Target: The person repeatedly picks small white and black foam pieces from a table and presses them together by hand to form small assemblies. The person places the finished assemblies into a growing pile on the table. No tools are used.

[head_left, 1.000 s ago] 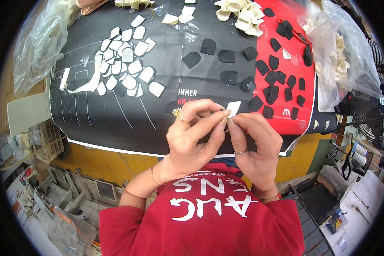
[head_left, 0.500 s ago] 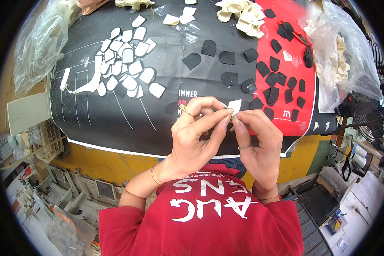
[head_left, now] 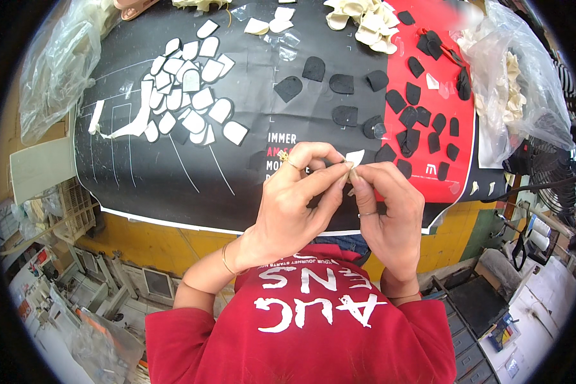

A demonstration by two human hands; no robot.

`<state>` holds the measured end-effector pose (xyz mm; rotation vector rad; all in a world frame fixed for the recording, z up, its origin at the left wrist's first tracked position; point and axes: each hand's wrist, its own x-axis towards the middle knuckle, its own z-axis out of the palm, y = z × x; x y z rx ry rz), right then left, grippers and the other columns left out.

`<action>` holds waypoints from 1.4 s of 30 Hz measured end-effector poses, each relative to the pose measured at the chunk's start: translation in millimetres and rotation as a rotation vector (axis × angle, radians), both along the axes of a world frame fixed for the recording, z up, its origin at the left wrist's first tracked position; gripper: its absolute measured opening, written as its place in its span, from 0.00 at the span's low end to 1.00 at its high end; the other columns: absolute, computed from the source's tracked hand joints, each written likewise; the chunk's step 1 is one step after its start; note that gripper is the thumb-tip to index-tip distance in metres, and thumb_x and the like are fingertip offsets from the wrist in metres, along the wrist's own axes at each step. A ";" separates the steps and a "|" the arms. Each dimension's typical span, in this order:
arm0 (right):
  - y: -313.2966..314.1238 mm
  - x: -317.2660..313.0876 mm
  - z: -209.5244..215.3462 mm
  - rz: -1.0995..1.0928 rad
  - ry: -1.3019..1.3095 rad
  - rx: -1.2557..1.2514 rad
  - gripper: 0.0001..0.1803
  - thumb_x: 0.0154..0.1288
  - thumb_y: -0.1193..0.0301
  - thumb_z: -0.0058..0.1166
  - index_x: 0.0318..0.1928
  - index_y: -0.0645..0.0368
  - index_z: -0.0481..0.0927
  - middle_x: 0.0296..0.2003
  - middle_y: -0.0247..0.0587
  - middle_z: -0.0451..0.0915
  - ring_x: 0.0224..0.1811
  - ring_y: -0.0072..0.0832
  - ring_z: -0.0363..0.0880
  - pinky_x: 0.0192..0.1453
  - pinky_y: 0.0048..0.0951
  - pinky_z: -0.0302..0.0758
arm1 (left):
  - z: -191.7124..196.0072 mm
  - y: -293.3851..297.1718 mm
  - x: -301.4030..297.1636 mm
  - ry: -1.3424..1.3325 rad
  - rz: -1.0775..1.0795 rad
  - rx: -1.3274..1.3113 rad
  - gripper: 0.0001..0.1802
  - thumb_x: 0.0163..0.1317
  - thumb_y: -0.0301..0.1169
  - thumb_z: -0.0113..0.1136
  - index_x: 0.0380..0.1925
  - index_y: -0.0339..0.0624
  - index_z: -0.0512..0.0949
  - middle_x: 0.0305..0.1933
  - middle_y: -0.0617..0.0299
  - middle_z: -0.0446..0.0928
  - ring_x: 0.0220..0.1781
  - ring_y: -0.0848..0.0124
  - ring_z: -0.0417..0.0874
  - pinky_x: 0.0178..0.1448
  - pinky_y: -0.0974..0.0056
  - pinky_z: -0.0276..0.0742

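A small white pointed piece [head_left: 355,156] sticks up between my fingertips near the table's front edge. My left hand [head_left: 289,201], with a ring and a bracelet, is closed in a pinch on its left side. From the right, my right hand [head_left: 393,208] pinches the same piece with thumb and forefinger. The fingers hide its lower part, so its exact kind cannot be made out. Just beyond my hands lie loose black arch-shaped pads [head_left: 344,116]. Farther left is a heap of white-faced arch-shaped pads [head_left: 191,80] with dark edges.
Black and red printed sheeting [head_left: 237,128] covers the table. Cream cut pieces [head_left: 365,24] are piled at the far side. A clear plastic bag [head_left: 61,70] hangs over the left end; another bag [head_left: 502,96] with cream pieces lies right. A black fan [head_left: 553,173] stands beside the right edge.
The white piece has tilted slightly to the right between my fingertips. My hands have shifted only a little, both still pinching. The pads on the table lie as before.
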<state>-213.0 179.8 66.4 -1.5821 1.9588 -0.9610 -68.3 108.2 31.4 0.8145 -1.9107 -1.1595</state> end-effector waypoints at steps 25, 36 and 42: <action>-2.5 -4.0 -4.6 0.016 -0.102 0.030 0.03 0.67 0.81 0.59 0.39 0.69 0.82 0.31 0.42 0.82 0.29 0.24 0.80 0.34 0.23 0.75 | 0.0 -7.8 0.3 0.003 -0.060 0.048 0.10 0.57 0.16 0.66 0.39 0.31 0.84 0.44 0.57 0.78 0.30 0.72 0.80 0.31 0.66 0.77; -8.7 -2.2 -13.3 -0.010 -0.090 -0.038 0.04 0.60 0.80 0.61 0.35 0.67 0.80 0.29 0.40 0.80 0.26 0.24 0.77 0.32 0.24 0.73 | -5.2 -12.0 -2.3 0.042 -0.032 0.015 0.08 0.57 0.16 0.66 0.38 0.32 0.84 0.43 0.58 0.77 0.33 0.72 0.82 0.33 0.67 0.79; -12.1 -6.2 -16.9 0.004 -0.100 -0.068 0.03 0.61 0.80 0.59 0.35 0.66 0.80 0.28 0.40 0.80 0.26 0.24 0.77 0.32 0.24 0.73 | 1.2 -12.4 1.1 0.015 -0.026 0.185 0.08 0.59 0.17 0.66 0.40 0.34 0.85 0.44 0.58 0.77 0.32 0.76 0.79 0.34 0.70 0.77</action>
